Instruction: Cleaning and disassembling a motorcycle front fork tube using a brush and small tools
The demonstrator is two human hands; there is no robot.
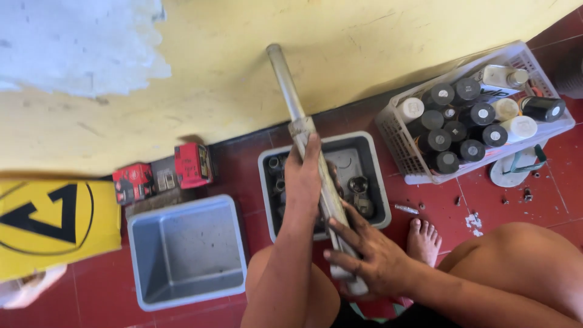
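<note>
I hold a long grey metal tube (289, 91), like a fork or shock leg, slanting from the yellow wall down toward my lap. My left hand (303, 179) is wrapped around its middle, just below a dull clamp section. Lower down, my right hand (370, 255) grips its thicker lower end, fingers spread along it. Directly beneath the tube sits a grey tray (371, 159) holding dark metal parts. My bare knees and one foot (423, 240) frame the bottom of the view.
An empty grey plastic tub (182, 291) stands to the left on the red tile floor. A white basket (405, 146) of several spray cans sits at the right. Two red boxes (193, 164) lean by the wall, beside a yellow sign (54, 225).
</note>
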